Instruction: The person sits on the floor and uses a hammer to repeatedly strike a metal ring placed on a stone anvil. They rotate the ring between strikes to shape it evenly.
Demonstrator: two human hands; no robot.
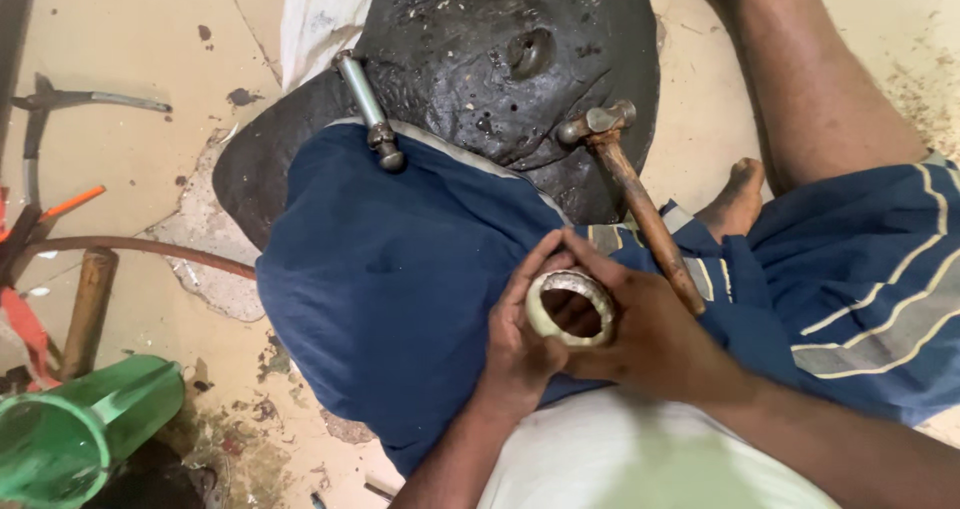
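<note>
A pale metal ring [571, 309], like a thick bangle, is held over my lap. My left hand [520, 339] grips its left side with the thumb along the rim. My right hand [650, 334] grips its right side, fingers curled behind it. A hammer [630, 189] with a rusty wooden handle lies just beyond my right hand, its metal head resting on a big black pitch-like block [500, 59]. A short metal punch [368, 109] lies on the block's left edge.
My legs in dark blue striped shorts [400, 269] fill the middle, a bare foot [738, 199] at right. On the tan floor at left lie a green plastic vessel [70, 429], a wooden handle [88, 309], a bent rusty rod [150, 249] and pliers [60, 104].
</note>
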